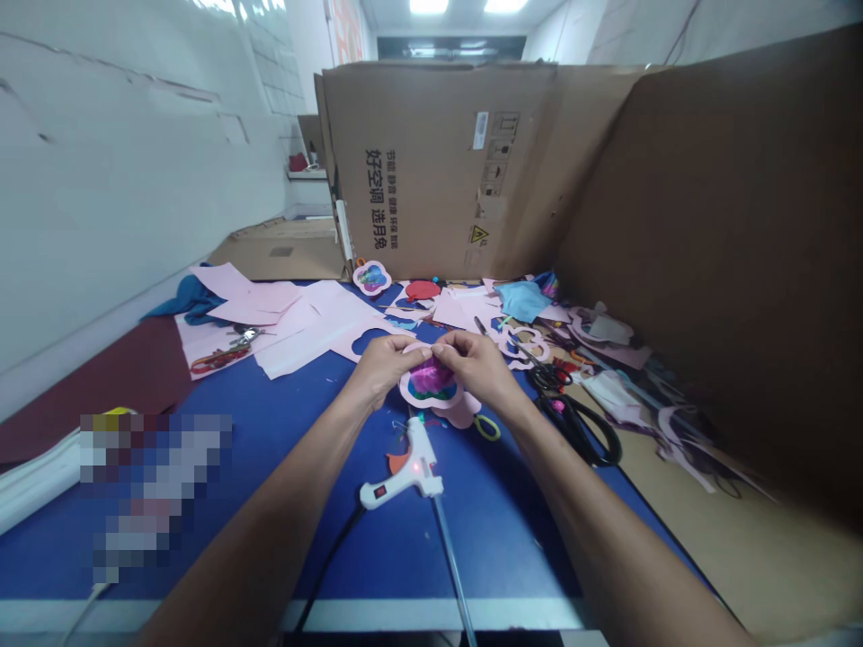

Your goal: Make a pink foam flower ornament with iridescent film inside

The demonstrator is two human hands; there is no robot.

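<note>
Right now your left hand (384, 368) and right hand (478, 368) are pinching a pink scalloped paper cutout with a purple-teal centre (431, 382) between the fingers (449, 343); a white hot glue gun (411, 458) lies just below them.

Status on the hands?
Left hand, right hand: grips shut on pink paper cutout. Hot glue gun lying just below them.
</note>
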